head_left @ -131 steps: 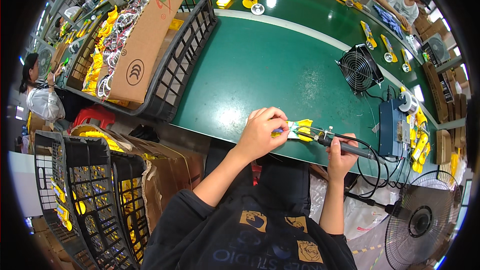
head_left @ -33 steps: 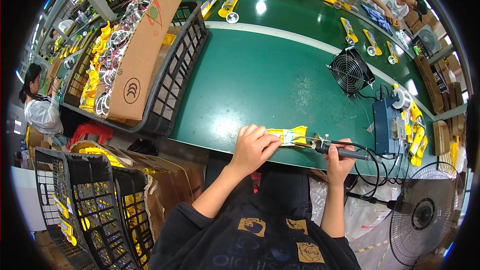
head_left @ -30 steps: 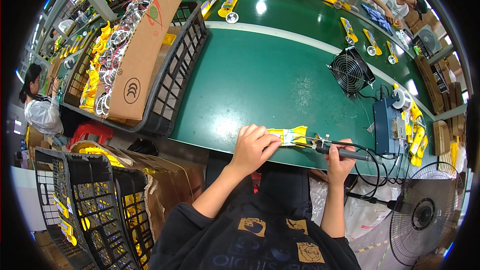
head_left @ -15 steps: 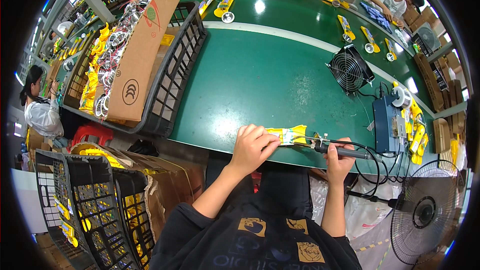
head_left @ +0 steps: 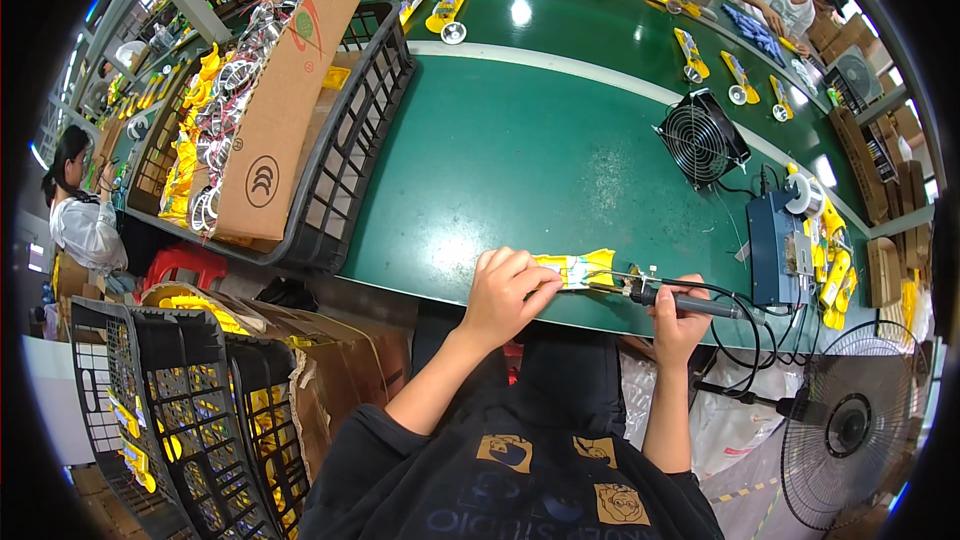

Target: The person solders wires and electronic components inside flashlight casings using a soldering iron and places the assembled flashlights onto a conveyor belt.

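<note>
Near the table's front edge lies a yellow plastic housing [head_left: 600, 265] with a pale, greenish inside. My left hand [head_left: 507, 292] is closed over its left end, thumb and index finger pressed together there. Whether a thin wire is also pinched between them is too small to tell. In my right hand [head_left: 680, 318] is a soldering iron [head_left: 715, 307], its dark handle gripped by the fingers. The iron's tip points left into the housing, close to my left fingertips; exact contact cannot be made out.
A blue soldering station [head_left: 775, 250] with a solder spool [head_left: 806, 196] stands right, beside more yellow housings [head_left: 838, 280]. Behind it sits a small black fan [head_left: 700, 140]. A black crate [head_left: 350, 150] with cardboard [head_left: 265, 155] flanks the left. Cables [head_left: 752, 340] hang near my right hand.
Both hands, the housing and the iron stay almost in place. At the far left, a seated person's hand has shifted slightly.
</note>
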The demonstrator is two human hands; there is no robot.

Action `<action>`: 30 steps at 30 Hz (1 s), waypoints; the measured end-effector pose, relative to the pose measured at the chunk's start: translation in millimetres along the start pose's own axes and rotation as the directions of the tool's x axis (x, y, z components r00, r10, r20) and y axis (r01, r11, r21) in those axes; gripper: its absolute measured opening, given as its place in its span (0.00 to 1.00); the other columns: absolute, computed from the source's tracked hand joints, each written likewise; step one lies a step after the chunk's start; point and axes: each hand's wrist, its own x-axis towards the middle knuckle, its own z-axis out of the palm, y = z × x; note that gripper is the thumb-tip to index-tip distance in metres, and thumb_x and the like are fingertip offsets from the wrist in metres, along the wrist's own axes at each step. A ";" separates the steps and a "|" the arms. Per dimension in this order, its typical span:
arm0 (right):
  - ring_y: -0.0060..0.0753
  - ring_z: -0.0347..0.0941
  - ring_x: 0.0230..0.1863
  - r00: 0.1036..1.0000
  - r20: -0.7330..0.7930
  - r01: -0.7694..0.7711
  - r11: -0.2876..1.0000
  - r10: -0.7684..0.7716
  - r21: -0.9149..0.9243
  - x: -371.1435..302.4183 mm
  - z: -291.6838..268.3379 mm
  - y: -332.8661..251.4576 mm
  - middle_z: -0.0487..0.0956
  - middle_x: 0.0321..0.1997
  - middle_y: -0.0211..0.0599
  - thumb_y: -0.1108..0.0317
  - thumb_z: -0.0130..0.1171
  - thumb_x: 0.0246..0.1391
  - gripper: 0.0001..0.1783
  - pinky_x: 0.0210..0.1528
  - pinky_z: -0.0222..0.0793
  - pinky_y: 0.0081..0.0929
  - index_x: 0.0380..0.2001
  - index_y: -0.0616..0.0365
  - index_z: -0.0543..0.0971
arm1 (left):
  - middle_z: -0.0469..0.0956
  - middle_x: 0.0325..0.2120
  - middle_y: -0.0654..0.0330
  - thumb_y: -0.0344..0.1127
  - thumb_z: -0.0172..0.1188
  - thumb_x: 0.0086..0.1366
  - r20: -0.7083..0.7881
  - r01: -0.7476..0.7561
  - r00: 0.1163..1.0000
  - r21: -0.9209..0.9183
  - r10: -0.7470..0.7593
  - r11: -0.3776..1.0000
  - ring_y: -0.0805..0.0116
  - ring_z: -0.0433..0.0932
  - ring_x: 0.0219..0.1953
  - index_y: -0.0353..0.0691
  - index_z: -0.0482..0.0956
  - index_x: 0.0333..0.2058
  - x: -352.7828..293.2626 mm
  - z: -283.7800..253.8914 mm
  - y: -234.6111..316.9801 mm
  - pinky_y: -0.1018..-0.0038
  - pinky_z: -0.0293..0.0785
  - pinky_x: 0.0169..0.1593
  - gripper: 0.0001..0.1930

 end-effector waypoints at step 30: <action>0.14 0.59 0.11 0.989 -0.145 -0.006 0.991 0.026 0.133 -8.0 -9.9 3.0 0.63 0.16 0.28 0.73 0.50 0.43 0.06 0.11 0.54 0.09 0.23 0.60 0.63 | 0.65 0.17 0.69 0.34 0.59 0.45 -0.017 -0.038 0.999 0.057 0.039 0.998 0.70 0.64 0.23 0.44 0.74 0.20 -0.7 4.0 -0.7 0.73 0.57 0.32 0.04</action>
